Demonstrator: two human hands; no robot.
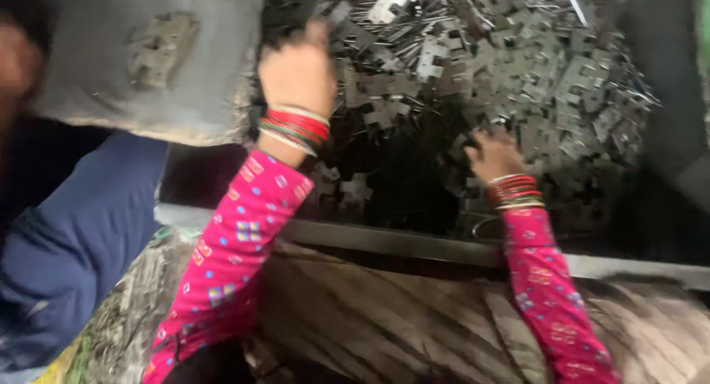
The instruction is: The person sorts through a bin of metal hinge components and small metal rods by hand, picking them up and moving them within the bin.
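A big heap of small flat grey metal stampings, cross-like in shape, fills a dark bin ahead of me. My left hand reaches into the heap's upper left part, fingers buried among the pieces; red and green bangles ring the wrist. My right hand rests on the pieces lower down, near the heap's middle, fingers curled into them, bangles on that wrist too. Both arms wear pink patterned sleeves. Motion blur hides whether either hand grips a piece.
A metal rail forms the bin's near edge. Left of my left hand stands a grey block with a metal piece on it. Another person's blue sleeve is at the far left. Striped cloth lies below.
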